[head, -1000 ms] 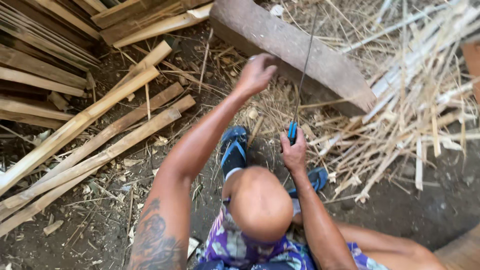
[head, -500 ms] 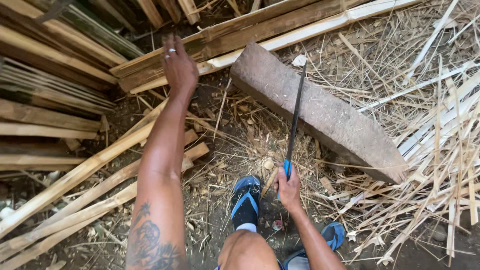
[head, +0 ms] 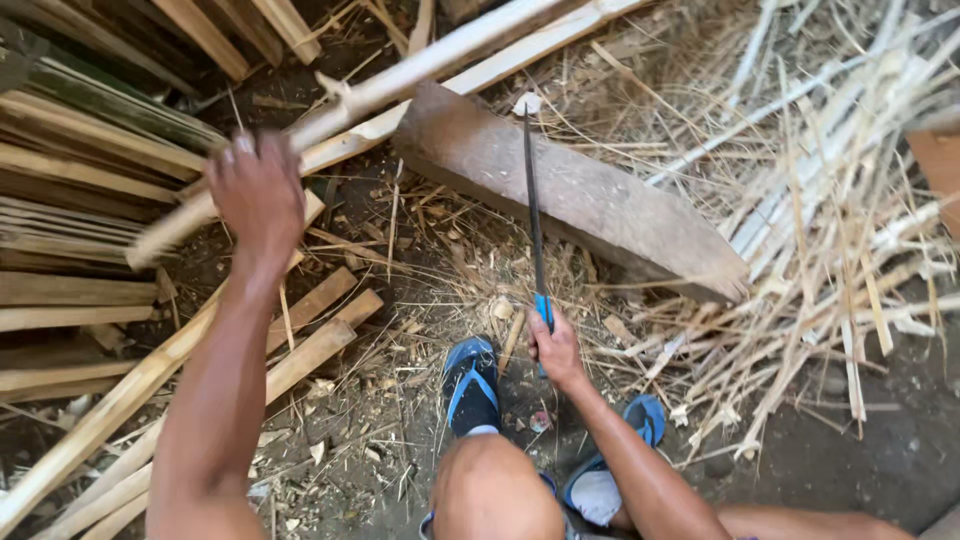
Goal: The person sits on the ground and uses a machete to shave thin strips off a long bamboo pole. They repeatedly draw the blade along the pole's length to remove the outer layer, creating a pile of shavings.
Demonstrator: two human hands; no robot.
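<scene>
- Under and beyond the left hand point(head: 258, 195), a long pale bamboo pole point(head: 400, 85) runs from the lower left up toward the upper right. The hand lies over its near end with the fingers curled down, seemingly gripping it, though the palm side is hidden and I cannot tell how firmly. The pole looks stiff and fairly light for its length, with a knobby joint partway along. A grip near the end, as now, would likely leave the far end swinging, and split edges could be sharp.
- Ahead of the right hand point(head: 556, 348), a heavy, weathered timber block point(head: 590, 195) lies slantwise on the dirt floor point(head: 820, 460). It looks dense and unlikely to shift.
- Left of the left hand, flat split bamboo slats point(head: 70, 290) are stacked, with more lying loose below the forearm. They look rigid but splintery.
- Right of the right hand, thin pale shavings and strips point(head: 830, 200) form a tangled heap, light and brittle by the look of them.
- Closed around a blue handle, the right hand holds a long dark blade point(head: 533, 210) pointing away, its tip resting on the block. The edge side cannot be made out.
- Near the right hand, a foot in a blue sandal point(head: 472, 385) stands just beside the blade's handle. A second sandal is partly hidden behind the right forearm.
</scene>
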